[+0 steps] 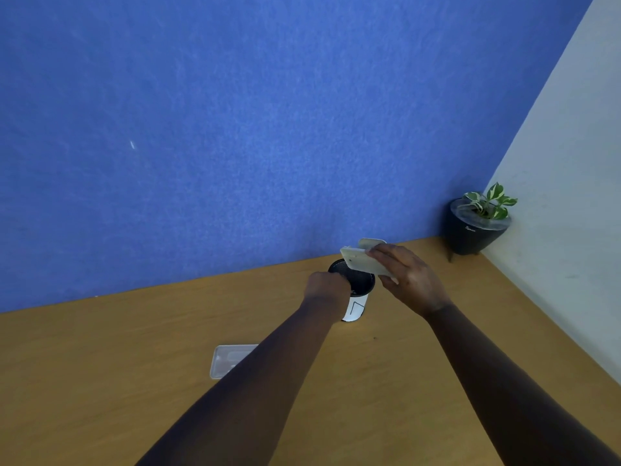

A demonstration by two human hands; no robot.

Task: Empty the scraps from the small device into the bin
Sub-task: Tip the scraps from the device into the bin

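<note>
Blue wall (235, 129) meets white wall (571, 163) above a wooden table (100, 381)

Office-like desk corner, suggested by a wooden desktop (100, 381), a blue felt partition (235, 129) behind, a small potted plant (479, 223) far right.

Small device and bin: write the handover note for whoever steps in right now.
Right hand: grip shut on the small device, a pale flat gadget held tilted over the mouth of the bin.
Left hand: closed on the bin's near rim, steadying it.
The bin stands upright on the wooden desk, near the blue wall. A clear tray lies flat on the desk, nearer the person.
Done: device brought over the bin.
Left: whether scraps have fallen cannot be seen; finish tipping, check the device is empty, set it down.
</note>
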